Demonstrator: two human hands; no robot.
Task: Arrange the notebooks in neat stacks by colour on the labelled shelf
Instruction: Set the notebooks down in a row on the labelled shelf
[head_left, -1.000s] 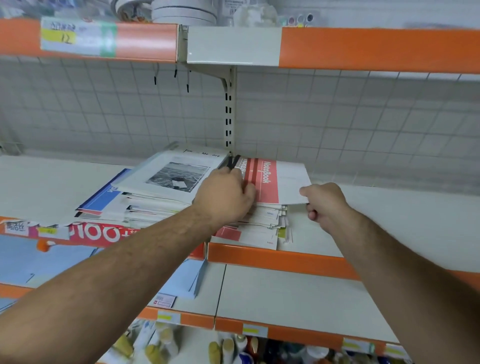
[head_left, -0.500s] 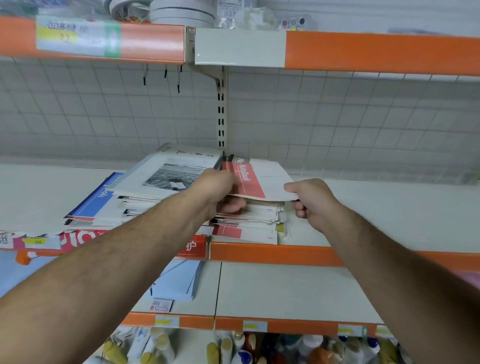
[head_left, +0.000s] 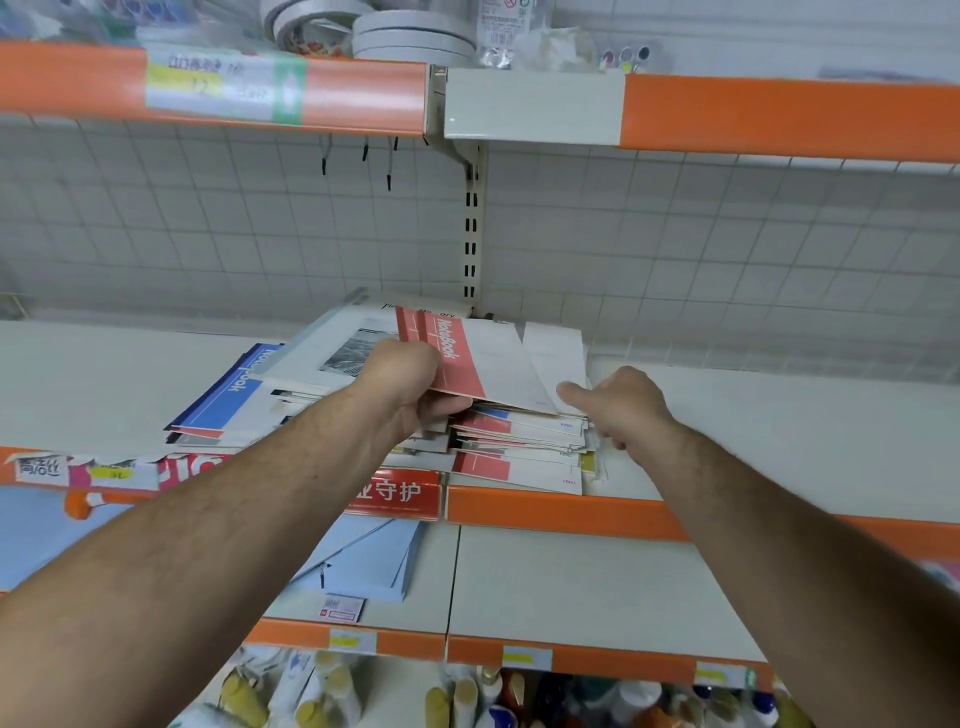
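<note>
Red notebooks (head_left: 470, 364), at least two and slightly fanned, are held tilted a little above the pile (head_left: 519, 452) of red-and-white notebooks. This pile lies on the middle shelf (head_left: 779, 436), close to its orange front edge and just to the right of the slotted post (head_left: 470, 234).

The left hand (head_left: 410, 389) grips the red notebooks at their near left side, and its fingers are curled under them. The right hand (head_left: 623, 410) is at the near right corner. Its thumb lies flat on the white part of the top cover and the other fingers are curled below, beside the edge of the pile, so it pinches that corner.

To the left of the pile, touching it, is a second loose heap. On top of it lies a grey cover (head_left: 337, 348) with a black-and-white photo, and a blue notebook (head_left: 228, 389) sticks out from under it toward the left. A red sign (head_left: 400, 493) with white characters hangs on the front edge of the shelf, below the left hand.

On the shelf below lie pale blue envelopes (head_left: 363, 561). Rolls of tape (head_left: 410, 39) stand on the upper shelf, and bottles (head_left: 322, 691) are at the very bottom, blurred.
</note>
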